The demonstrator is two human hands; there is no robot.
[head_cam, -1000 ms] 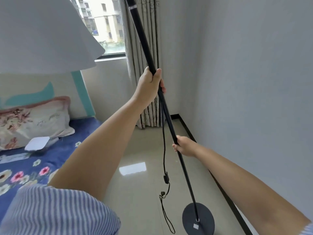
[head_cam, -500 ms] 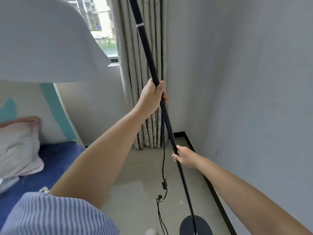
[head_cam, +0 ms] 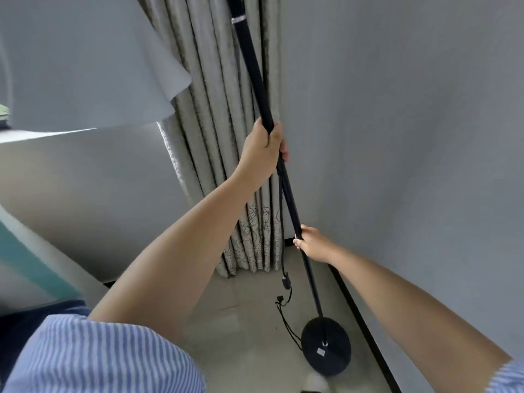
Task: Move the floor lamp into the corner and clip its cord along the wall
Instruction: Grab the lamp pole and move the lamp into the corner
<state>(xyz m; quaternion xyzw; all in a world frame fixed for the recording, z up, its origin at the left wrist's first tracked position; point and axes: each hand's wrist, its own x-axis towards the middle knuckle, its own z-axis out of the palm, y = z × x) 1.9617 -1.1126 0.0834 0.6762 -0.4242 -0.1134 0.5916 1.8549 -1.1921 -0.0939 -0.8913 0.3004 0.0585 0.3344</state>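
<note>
The floor lamp's black pole [head_cam: 253,66] runs tilted from the top centre down to its round black base [head_cam: 326,346] on the tiled floor. My left hand [head_cam: 262,153] grips the pole high up. My right hand [head_cam: 312,242] grips it lower down. The pale lamp shade [head_cam: 85,69] fills the upper left. The black cord [head_cam: 282,236] hangs beside the pole, with an inline switch [head_cam: 285,282], and loops down to the base.
A grey pleated curtain [head_cam: 215,109] hangs in the corner ahead. The grey wall [head_cam: 411,137] stands to the right, with a dark baseboard [head_cam: 365,330] along its foot. A blue bed edge [head_cam: 28,316] shows at lower left.
The view has swung right and closer to the corner; the bed and window have slid out of sight. The lamp, held in both hands, now sits nearer the curtain and right wall.
</note>
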